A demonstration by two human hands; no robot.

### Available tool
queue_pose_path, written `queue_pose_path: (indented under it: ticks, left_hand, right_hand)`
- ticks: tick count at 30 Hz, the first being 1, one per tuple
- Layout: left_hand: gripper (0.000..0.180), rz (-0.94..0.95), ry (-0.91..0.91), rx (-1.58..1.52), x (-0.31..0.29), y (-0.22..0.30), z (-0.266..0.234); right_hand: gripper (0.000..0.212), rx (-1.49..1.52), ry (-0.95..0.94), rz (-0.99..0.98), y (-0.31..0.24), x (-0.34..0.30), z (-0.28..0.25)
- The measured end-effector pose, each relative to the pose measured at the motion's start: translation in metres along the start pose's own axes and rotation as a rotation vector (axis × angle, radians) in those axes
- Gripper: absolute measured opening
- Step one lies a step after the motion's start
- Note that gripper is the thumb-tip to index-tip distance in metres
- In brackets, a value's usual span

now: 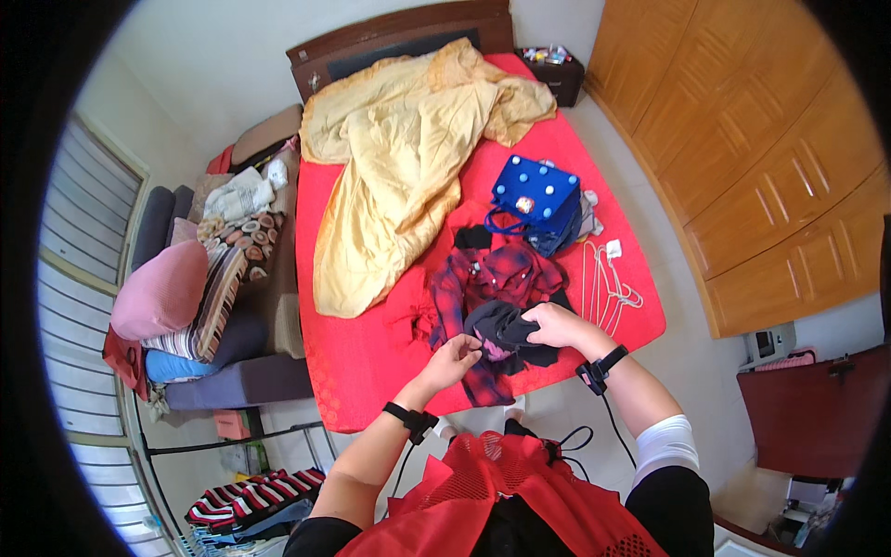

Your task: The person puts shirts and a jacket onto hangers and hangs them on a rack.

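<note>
- Two bare hands work over the bed's near end, both on one dark garment (503, 327), which has a pink patch and lies crumpled on top of the plaid shirt, close to the mattress edge.
- One left hand (453, 360): its thumb and forefinger are pinched together on the garment's left edge, the other fingers curled.
- One right hand (557, 330): its thumb and fingers are clamped on the garment's upper right part, the back of the hand facing up.
- Two black wrist bands, one on each forearm, each with a cable hanging from it.
- One plaid shirt (501, 269), red and navy, spread unevenly beneath and beyond the dark garment.
- One blue bag (534, 200) with pale round dots, lying farther up the bed, beyond the shirt; some folded clothes, too overlapped to count, show at its right side.
- White hangers (608, 295), at least two, tangled near the bed's right edge; their exact number cannot be told.
- One yellow blanket (399, 176), rumpled over the bed's far and left part.
- One bed (357, 371) with a red sheet, and one brown headboard (399, 42).
- One dark nightstand (561, 82) beside the headboard, small items on top.
- One pink pillow (162, 292) and one striped cushion (209, 316) on the sofa at left, touching.
- One wooden wardrobe (742, 158) along the right wall.
</note>
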State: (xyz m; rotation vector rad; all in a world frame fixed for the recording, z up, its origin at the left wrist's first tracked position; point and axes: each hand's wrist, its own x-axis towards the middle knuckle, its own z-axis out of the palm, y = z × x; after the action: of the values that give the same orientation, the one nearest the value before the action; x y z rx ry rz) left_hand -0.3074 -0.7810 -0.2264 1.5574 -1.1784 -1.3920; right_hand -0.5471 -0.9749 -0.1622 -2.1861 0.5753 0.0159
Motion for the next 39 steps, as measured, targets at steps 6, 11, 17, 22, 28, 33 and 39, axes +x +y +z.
queue_pose_path:
  ticks: [6,11,17,22,28,33,39]
  left_hand:
    - [0.053,0.241,0.002,0.219,0.006,0.092,-0.024]
    - [0.080,0.612,0.030,0.451,0.008,0.177,-0.025]
    - [0.053,0.556,-0.116,0.564,0.010,0.205,-0.038]
    - [0.039,0.395,-0.065,0.747,0.005,0.183,-0.060]
    - [0.032,0.218,0.165,0.761,-0.011,0.177,-0.102]
    - [0.034,0.442,0.509,0.455,-0.018,0.189,-0.142]
    - [0.019,0.425,0.449,0.157,-0.018,0.189,-0.145]
  right_hand:
    - [0.023,-0.180,0.001,-0.030,-0.104,-0.019,-0.074]
    - [0.019,-0.184,0.072,-0.134,-0.156,-0.031,-0.098]
    - [0.026,-0.201,0.068,-0.104,-0.203,-0.054,-0.116]
    - [0.033,-0.128,0.255,-0.177,-0.230,-0.065,-0.122]
    - [0.024,-0.119,0.649,-0.126,-0.223,-0.072,-0.146]
    - [0.025,-0.020,0.630,-0.012,-0.238,-0.073,-0.149]
    - [0.026,-0.248,0.471,0.048,-0.184,-0.060,-0.121]
